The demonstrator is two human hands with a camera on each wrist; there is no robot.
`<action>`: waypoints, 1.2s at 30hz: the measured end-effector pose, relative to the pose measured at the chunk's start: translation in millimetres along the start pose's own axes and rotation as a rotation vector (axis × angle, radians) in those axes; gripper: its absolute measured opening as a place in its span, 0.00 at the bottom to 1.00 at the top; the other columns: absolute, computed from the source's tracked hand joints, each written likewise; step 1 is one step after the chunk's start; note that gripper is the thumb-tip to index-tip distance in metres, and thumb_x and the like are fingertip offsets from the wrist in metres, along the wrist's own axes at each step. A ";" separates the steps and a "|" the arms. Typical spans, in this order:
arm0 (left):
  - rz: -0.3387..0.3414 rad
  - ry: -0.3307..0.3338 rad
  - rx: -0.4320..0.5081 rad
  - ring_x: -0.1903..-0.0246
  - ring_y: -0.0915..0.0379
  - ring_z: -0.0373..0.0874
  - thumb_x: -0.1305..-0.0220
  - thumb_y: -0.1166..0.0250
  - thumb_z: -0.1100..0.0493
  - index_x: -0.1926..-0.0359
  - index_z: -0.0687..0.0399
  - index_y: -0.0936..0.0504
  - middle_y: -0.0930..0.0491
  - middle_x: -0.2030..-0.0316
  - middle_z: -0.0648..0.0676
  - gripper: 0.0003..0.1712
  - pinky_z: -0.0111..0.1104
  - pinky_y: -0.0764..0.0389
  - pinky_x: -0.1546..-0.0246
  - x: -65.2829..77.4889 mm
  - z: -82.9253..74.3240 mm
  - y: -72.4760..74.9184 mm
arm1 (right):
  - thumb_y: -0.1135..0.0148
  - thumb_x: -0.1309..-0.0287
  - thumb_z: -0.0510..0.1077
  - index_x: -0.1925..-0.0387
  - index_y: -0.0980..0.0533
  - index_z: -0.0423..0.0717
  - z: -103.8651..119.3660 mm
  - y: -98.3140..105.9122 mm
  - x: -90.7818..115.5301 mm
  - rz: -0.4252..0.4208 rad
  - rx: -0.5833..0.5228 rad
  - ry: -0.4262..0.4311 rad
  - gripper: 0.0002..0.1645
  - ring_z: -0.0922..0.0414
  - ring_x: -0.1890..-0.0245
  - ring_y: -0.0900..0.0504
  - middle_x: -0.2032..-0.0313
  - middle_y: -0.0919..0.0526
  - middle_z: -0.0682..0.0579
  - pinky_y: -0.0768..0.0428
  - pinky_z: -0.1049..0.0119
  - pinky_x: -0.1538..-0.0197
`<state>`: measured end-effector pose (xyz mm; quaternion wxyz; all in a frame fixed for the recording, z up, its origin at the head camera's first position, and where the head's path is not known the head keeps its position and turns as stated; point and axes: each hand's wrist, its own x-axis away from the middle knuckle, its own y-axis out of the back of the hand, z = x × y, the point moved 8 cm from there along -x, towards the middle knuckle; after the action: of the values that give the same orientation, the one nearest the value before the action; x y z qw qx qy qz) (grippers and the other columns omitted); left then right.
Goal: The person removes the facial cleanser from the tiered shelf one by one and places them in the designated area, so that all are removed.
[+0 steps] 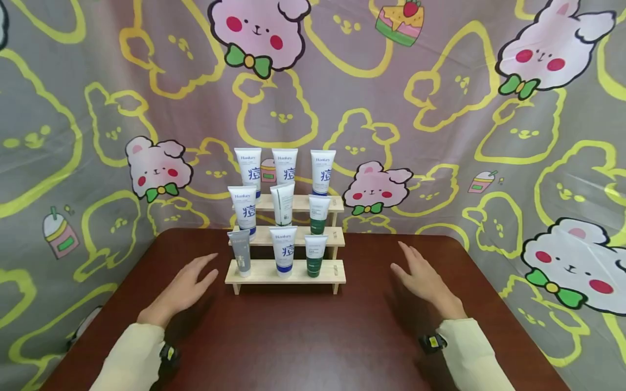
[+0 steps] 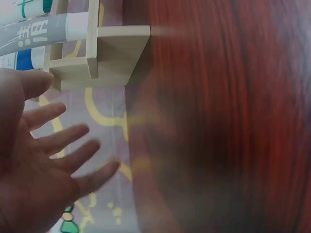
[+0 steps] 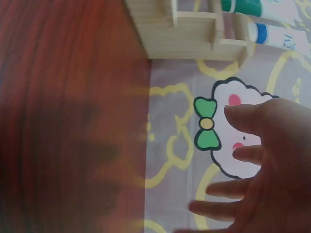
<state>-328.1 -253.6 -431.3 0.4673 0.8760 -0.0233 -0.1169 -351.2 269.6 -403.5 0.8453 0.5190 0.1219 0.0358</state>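
Observation:
A three-step wooden display rack (image 1: 288,279) stands on the table, bearing several squeeze tubes. On its bottom step are a grey tube (image 1: 240,254), a white and blue tube (image 1: 283,251) and a small white and green tube (image 1: 315,255). The middle step carries a white and blue tube (image 1: 243,210), a white tube (image 1: 282,205) and another small green-based tube (image 1: 318,215). Three white and blue tubes line the top step, one of them a tube (image 1: 323,171) at right. My left hand (image 1: 183,288) hovers left of the rack, fingers spread, holding nothing. To the right, my empty right hand (image 1: 424,278) has its fingers extended.
The dark red-brown table (image 1: 303,342) reaches back to a patterned curtain (image 1: 352,87) with cartoon rabbits. This curtain also hangs along both sides. Both sleeves are cream, with a dark strapped device (image 1: 432,342) at each wrist.

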 end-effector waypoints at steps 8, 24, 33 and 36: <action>0.070 0.098 0.260 0.39 0.23 0.65 0.21 0.43 0.56 0.26 0.63 0.34 0.31 0.30 0.72 0.29 0.56 0.20 0.38 -4.1 10.4 -25.3 | 0.42 0.25 0.50 0.21 0.47 0.37 14.5 7.2 -16.0 0.004 -0.152 0.036 0.42 0.30 0.31 0.29 0.29 0.33 0.27 0.27 0.32 0.32; 0.033 0.155 0.502 0.47 0.17 0.57 0.24 0.41 0.62 0.30 0.69 0.31 0.27 0.36 0.73 0.26 0.35 0.11 0.52 -16.5 13.5 -42.5 | 0.44 0.24 0.48 0.21 0.43 0.42 40.3 21.0 -48.7 -0.005 -0.312 0.052 0.37 0.33 0.33 0.25 0.31 0.28 0.30 0.21 0.37 0.35; -0.012 0.193 0.487 0.49 0.16 0.56 0.30 0.36 0.69 0.33 0.68 0.26 0.23 0.40 0.72 0.25 0.33 0.11 0.54 -17.6 12.2 -40.5 | 0.45 0.23 0.49 0.24 0.40 0.41 52.4 24.5 -63.9 0.012 -0.366 0.073 0.34 0.32 0.32 0.26 0.33 0.26 0.30 0.23 0.36 0.34; -0.011 0.238 0.501 0.48 0.16 0.56 0.32 0.34 0.68 0.34 0.66 0.24 0.22 0.40 0.71 0.26 0.33 0.12 0.52 -19.1 16.1 -40.3 | 0.45 0.23 0.47 0.24 0.38 0.42 56.2 22.6 -66.6 0.016 -0.389 0.066 0.32 0.33 0.33 0.25 0.33 0.26 0.31 0.20 0.39 0.35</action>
<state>-353.1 -241.1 -469.7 0.2350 0.9719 0.0084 -0.0065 -400.5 218.7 -347.9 0.9249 0.3452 0.1362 0.0826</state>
